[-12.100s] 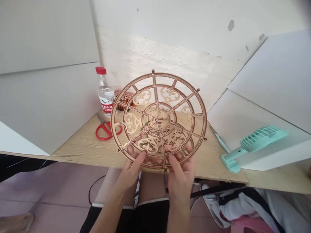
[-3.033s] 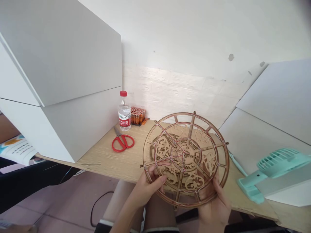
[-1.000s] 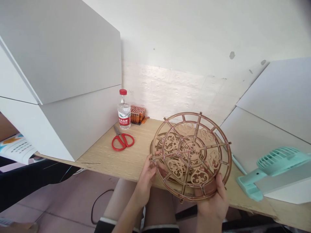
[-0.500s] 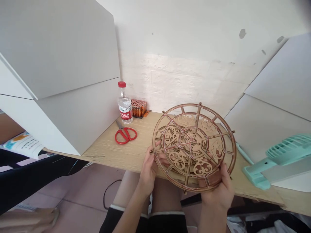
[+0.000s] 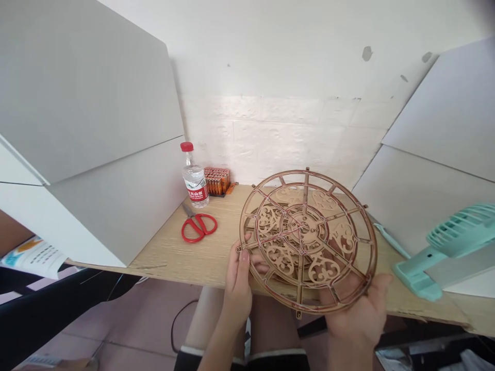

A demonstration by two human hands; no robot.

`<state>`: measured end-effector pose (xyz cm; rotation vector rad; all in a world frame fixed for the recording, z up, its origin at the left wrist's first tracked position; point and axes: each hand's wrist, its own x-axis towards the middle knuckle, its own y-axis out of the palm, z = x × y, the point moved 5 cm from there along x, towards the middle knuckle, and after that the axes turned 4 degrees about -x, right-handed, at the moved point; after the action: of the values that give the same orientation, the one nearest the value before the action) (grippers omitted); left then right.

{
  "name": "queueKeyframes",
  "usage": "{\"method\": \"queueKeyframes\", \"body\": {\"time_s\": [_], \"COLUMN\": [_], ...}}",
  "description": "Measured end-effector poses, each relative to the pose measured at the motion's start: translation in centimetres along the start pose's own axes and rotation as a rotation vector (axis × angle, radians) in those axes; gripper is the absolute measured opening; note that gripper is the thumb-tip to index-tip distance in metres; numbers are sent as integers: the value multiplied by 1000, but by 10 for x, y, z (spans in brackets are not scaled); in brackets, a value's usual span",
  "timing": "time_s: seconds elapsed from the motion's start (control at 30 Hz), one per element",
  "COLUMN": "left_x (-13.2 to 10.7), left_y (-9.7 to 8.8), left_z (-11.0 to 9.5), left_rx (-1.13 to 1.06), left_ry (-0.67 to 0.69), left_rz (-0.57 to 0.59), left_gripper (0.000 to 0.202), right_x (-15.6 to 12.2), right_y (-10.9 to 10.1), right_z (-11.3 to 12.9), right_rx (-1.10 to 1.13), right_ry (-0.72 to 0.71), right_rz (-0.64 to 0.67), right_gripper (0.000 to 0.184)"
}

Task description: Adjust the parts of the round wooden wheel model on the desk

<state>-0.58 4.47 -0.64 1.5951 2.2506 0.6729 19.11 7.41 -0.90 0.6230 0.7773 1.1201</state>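
Above the edge of the desk (image 5: 162, 252): a round wooden wheel (image 5: 305, 226) is floating in both hands, tipping up toward the person. Its near side is sticking out past the desk, over the person's bare legs (image 5: 203, 314).
Left hand (image 5: 236, 288): It is making a narrow grip on the rim, with the fingers standing up at the edge and some going behind it.
Right hand (image 5: 358, 314): It is lying wide open, palm up, and the rim is resting on it like a plate on a palm.
Good hold: Staying on the outer ring looks like the safest way, because the thin bars may snap if pressed.
Wood: Thin, pale brown sheets are making a ring of spokes on top of a disc cut with curly holes. Dark, burnt-looking lines are running along the edges.
Desk top: A water bottle (image 5: 194, 180) with a red cap is standing near a block of orange batteries (image 5: 216, 180), and red scissors (image 5: 198, 228) are lying flat in front.
Right side: A pale green fan (image 5: 458, 242) is sitting near the far end.
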Motion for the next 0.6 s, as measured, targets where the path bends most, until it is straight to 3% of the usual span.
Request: {"method": "queueKeyframes", "body": {"time_s": [0.2, 0.43, 0.6], "left_x": [-3, -5, -5], "left_y": [4, 4, 4], "left_z": [-4, -5, -6], "left_rx": [-23, -13, -2], "left_ry": [0, 11, 6], "left_rz": [23, 23, 32], "left_gripper": [59, 60, 61], "right_x": [0, -3, -4], "right_y": [5, 10, 14], "right_z": [-1, 0, 0], "right_rx": [13, -43, -55], "right_ry": [6, -88, -61], "right_rz": [30, -78, -35], "right_gripper": [69, 62, 65]}}
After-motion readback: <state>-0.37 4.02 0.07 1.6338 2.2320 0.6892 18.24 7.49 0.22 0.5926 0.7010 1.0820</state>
